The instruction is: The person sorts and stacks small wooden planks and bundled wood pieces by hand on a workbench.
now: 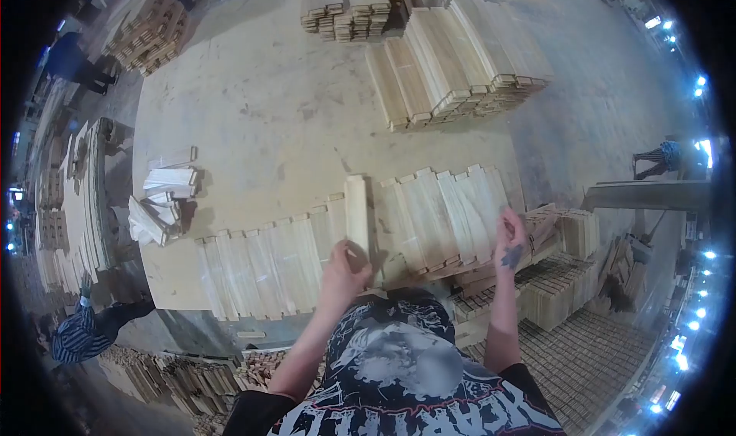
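My left hand is closed around the near end of a pale wooden plank, which stands out above the boards beside it. To its left a row of light floorboards lies side by side on the table. Another group of boards lies to its right, with stepped ends. My right hand is at the right edge of that group, fingers apart and holding nothing.
A large stack of boards stands at the back right of the table, another stack behind it. Short offcuts lie at the left. Stacked wood is at my right. A person in stripes works at the left.
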`<action>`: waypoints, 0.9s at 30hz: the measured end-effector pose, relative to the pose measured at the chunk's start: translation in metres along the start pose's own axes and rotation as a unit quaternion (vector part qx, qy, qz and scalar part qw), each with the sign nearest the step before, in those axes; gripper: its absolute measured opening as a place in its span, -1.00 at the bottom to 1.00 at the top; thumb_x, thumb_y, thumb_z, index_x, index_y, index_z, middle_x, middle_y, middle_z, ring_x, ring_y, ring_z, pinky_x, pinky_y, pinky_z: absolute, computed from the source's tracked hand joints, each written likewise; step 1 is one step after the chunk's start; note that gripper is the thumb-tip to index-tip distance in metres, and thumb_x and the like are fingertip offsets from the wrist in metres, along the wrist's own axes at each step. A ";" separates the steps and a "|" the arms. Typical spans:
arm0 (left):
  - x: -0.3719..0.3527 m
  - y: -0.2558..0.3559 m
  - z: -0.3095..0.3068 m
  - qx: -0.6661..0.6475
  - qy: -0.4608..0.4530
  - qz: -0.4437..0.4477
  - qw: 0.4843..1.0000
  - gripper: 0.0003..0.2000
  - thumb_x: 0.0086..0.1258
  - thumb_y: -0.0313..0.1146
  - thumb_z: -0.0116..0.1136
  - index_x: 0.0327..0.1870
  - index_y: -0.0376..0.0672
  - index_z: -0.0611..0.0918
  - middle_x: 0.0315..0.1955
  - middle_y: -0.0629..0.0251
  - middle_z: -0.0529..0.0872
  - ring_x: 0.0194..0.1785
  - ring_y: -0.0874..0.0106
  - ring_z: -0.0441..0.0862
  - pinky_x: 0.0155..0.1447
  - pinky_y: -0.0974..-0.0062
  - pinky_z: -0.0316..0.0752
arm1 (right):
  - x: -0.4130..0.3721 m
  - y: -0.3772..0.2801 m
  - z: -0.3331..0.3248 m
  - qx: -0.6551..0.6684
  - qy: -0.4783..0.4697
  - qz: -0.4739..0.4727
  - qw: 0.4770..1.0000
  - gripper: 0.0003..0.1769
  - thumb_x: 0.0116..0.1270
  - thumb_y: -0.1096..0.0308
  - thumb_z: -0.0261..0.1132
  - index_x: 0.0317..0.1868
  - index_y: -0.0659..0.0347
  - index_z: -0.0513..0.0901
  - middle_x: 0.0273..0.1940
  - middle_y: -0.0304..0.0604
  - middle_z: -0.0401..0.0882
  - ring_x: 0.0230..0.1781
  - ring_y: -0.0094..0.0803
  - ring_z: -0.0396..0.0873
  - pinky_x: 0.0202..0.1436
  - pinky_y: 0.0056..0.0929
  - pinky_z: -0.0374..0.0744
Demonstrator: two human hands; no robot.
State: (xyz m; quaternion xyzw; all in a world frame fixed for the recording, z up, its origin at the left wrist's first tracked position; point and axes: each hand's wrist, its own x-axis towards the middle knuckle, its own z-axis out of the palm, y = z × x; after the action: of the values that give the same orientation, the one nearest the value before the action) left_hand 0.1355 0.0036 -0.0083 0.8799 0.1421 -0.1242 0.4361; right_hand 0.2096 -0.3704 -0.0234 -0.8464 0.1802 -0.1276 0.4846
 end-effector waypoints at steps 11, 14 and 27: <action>-0.020 -0.022 -0.008 0.204 0.070 0.028 0.976 -0.09 0.28 -0.11 0.40 0.57 -0.25 0.17 0.01 -0.08 0.63 0.00 0.05 0.74 -0.06 0.13 0.71 | -0.123 -0.058 0.083 0.046 -0.244 0.028 0.968 -0.60 0.48 0.34 0.35 0.28 0.21 0.62 0.04 -0.21 0.68 -0.03 -0.47 0.62 0.10 -0.41 0.57; -0.005 -0.015 -0.003 0.193 0.136 0.044 0.971 -0.12 0.29 -0.14 0.38 0.55 -0.35 0.20 -0.05 0.00 0.65 -0.05 0.08 0.74 -0.15 0.17 0.71 | -0.142 -0.072 0.106 0.040 -0.303 0.033 0.952 -0.57 0.44 0.36 0.38 0.29 0.18 0.63 0.05 -0.18 0.68 -0.02 -0.47 0.63 0.08 -0.42 0.58; -0.075 -0.125 -0.099 0.130 0.246 -0.097 0.956 -0.52 0.28 -0.14 0.39 0.11 -0.19 0.54 -0.08 0.01 0.65 -0.09 -0.04 0.71 -0.08 0.02 0.61 | -0.150 -0.067 0.143 0.015 -0.300 -0.025 0.953 -0.46 0.40 0.42 0.39 0.38 0.18 0.55 0.12 -0.07 0.64 0.03 -0.38 0.64 0.12 -0.40 0.60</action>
State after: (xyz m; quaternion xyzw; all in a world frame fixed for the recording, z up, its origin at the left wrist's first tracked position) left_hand 0.0300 0.1451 -0.0160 0.9142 0.3122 0.0372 0.2557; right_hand 0.1423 -0.1641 -0.0433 -0.8424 0.0035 0.1179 0.5258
